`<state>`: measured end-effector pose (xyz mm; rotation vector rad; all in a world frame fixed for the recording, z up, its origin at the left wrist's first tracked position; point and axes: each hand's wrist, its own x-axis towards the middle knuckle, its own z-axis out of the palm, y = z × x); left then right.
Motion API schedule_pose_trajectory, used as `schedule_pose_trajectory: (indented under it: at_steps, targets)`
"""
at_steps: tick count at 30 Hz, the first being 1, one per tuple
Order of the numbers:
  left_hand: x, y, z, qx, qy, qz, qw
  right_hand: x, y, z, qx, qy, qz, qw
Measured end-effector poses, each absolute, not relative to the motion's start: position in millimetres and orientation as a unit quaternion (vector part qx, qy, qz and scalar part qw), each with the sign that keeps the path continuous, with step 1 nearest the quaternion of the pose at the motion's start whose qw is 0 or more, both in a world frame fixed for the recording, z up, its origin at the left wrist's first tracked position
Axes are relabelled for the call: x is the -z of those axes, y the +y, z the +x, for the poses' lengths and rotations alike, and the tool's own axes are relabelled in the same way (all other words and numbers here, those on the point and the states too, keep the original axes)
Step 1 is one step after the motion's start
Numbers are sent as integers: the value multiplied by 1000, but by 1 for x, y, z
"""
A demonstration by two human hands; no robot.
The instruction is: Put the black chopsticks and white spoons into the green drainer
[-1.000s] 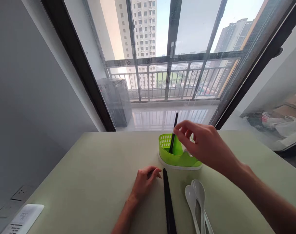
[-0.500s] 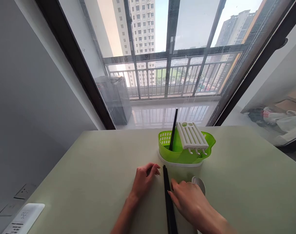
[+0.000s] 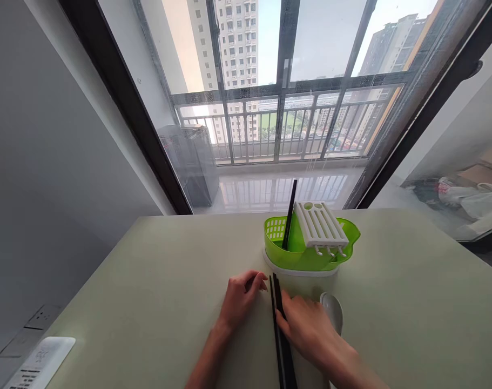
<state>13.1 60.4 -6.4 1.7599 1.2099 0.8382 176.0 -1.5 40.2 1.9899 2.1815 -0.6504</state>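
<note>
Several black chopsticks (image 3: 285, 354) lie lengthwise on the pale table, with one slightly apart along the left side of the bundle. My right hand (image 3: 310, 327) bends over them from the right, thumb and index finger closed against the bundle's edge. Left of their far tips, my left hand (image 3: 240, 297) rests on the table with fingers loosely curled and nothing visible in them. A pale spoon (image 3: 332, 310) lies just beyond my right hand, which partly covers it. Behind the hands stands a green utensil holder (image 3: 298, 262) with a black chopstick (image 3: 290, 216) leaning upright in it.
The holder carries a white slotted rack (image 3: 322, 226) with small hooks, and sits on a white base. A white remote-like object (image 3: 47, 359) lies at the table's left edge. A window with dark frames rises past the far edge, and a wall stands on the left.
My right hand has shifted slightly left against the chopsticks. One chopstick now shows apart on the bundle's left, and more of the spoon is visible. My left hand has hardly moved.
</note>
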Motion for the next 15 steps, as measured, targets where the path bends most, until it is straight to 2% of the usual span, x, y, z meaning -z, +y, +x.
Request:
schedule_pose_trajectory:
  at_steps: [15]
  targets:
    - [3, 60, 14, -323, 485, 703, 407, -28, -4, 183, 195, 725, 658, 55]
